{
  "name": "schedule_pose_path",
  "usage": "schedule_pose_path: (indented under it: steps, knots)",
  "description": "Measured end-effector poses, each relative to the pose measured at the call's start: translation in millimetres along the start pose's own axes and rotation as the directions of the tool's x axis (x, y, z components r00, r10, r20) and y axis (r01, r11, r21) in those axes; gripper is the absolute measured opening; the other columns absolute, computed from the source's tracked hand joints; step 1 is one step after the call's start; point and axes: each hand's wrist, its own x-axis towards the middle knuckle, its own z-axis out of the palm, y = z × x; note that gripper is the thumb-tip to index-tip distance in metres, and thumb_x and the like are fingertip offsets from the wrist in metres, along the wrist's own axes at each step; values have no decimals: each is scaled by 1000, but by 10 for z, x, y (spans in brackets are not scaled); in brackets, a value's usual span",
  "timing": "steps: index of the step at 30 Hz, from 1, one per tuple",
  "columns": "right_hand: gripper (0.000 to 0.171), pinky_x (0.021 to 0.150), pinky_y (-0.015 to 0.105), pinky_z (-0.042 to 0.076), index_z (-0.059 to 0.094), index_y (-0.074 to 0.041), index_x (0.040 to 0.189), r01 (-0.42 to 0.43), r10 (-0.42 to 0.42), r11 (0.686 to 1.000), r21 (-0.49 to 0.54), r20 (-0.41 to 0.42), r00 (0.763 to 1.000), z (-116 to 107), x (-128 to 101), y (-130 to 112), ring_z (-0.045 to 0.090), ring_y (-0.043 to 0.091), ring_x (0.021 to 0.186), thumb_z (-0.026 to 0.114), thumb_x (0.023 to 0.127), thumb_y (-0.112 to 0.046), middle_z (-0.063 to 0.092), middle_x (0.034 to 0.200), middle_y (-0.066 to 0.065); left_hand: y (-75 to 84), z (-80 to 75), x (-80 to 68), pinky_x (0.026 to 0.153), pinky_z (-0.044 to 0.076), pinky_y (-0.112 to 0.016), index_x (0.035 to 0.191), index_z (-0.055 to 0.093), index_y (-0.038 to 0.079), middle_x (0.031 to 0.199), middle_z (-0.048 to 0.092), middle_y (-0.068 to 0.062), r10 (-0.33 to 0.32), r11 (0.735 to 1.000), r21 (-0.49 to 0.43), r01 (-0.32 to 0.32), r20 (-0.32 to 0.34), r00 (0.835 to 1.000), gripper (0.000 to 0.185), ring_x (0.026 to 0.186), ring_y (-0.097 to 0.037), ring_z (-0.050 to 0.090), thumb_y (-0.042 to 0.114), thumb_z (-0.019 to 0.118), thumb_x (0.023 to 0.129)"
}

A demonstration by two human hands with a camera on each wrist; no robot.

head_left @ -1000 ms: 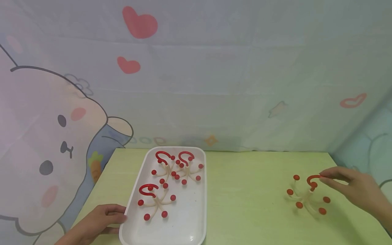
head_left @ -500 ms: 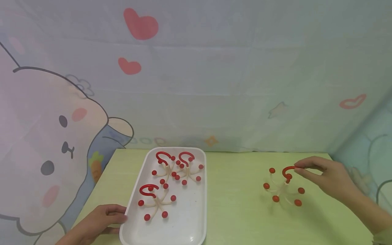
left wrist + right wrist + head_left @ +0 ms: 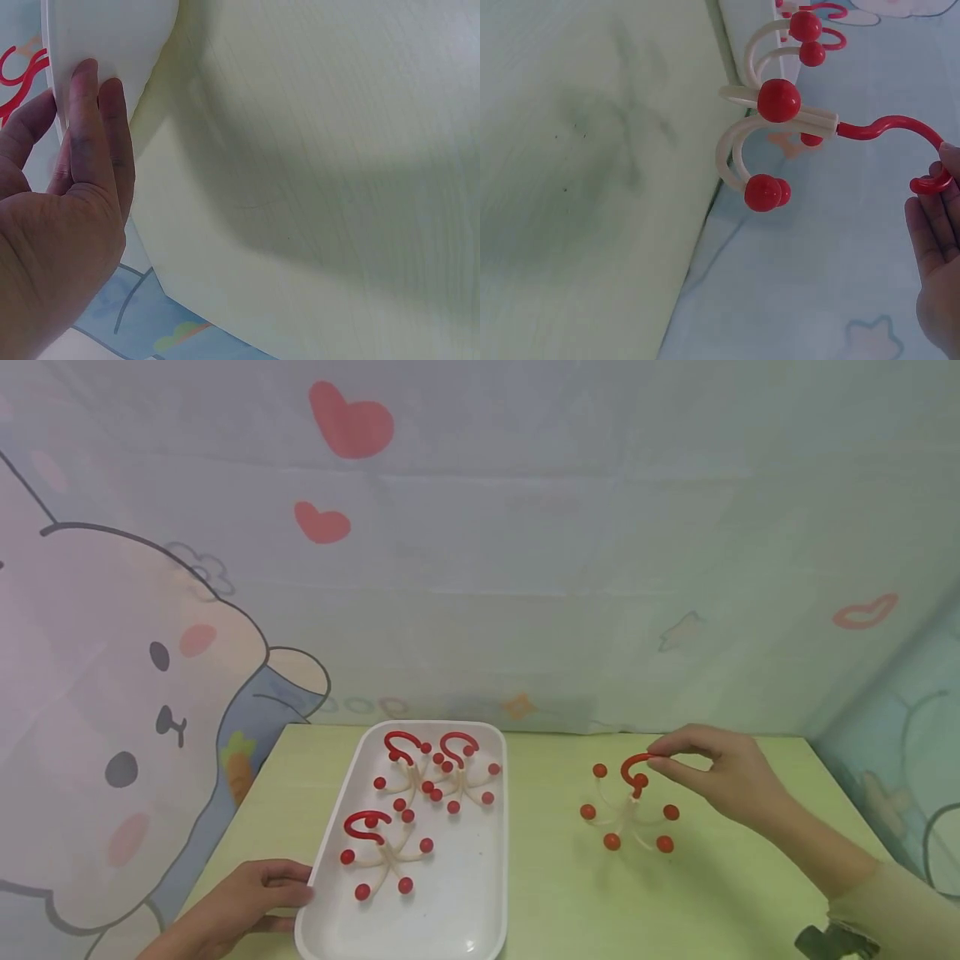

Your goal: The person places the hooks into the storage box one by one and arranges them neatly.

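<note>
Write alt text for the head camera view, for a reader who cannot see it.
A right hand pinches the red hook of a cream multi-armed hanger with red ball tips above a pale green table. The left hand rests against a white rectangular tray holding three similar hangers.

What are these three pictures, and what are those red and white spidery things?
They show one moment from three cameras on a person: one on the head, one on each wrist. The head view looks down at a green table. The left hand rests against the edge of a white tray, and its wrist camera shows the fingers touching that edge. Three hooks lie in the tray: each has a red hook on top and white arms tipped with red balls. The right hand pinches a fourth hook by its red top, above the table beside the tray. The right wrist view shows that hook close up.
</note>
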Motion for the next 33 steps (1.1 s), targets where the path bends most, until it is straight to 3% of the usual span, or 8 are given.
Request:
schedule_pose_path:
  steps: [9, 18, 23, 28, 33]
  knots:
    - [18, 87, 18, 59, 83, -25, 103, 51, -55, 995, 90, 43, 998, 236, 219, -250, 71, 2, 96, 88, 90, -14, 77, 96, -18, 26, 4, -31, 85, 68, -47, 131, 65, -12, 114, 75, -18, 19, 1000, -2, -19, 0, 1000, 41, 98, -29, 72, 8, 78, 98]
    - [16, 88, 26, 62, 83, -22, 102, 91, -113, 968, 235, 84, 990, 466, 381, -467, 72, 7, 92, 87, 91, -11, 77, 95, -15, 26, 2, -27, 86, 68, -48, 131, 65, -12, 114, 75, -18, 22, 1000, -16, -22, 2, 1000, 41, 98, -29, 73, 8, 78, 97]
    - [16, 85, 29, 64, 84, -18, 102, 141, -166, 958, 248, 81, 983, 590, 454, -610, 72, 7, 91, 87, 90, -9, 78, 95, -12, 3, -10, -16, 85, 68, -48, 130, 65, -12, 114, 76, -17, 27, 999, -24, -27, 3, 1000, 41, 97, -28, 73, 8, 79, 97]
    - [14, 84, 30, 64, 84, -17, 102, 143, -178, 949, 280, 103, 979, 710, 510, -758, 73, 8, 91, 87, 90, -9, 80, 95, -4, -12, -7, 1, 85, 68, -48, 130, 66, -12, 114, 76, -17, 23, 1000, -19, -23, -4, 1000, 41, 97, -28, 73, 8, 79, 97]
    - [13, 85, 32, 65, 84, -17, 102, 157, -203, 939, 306, 127, 971, 838, 553, -895, 73, 8, 91, 87, 91, -11, 81, 95, -4, -25, 2, 8, 85, 68, -48, 130, 65, -12, 113, 75, -18, 14, 1000, -2, -14, -7, 1000, 43, 95, -29, 72, 10, 80, 97]
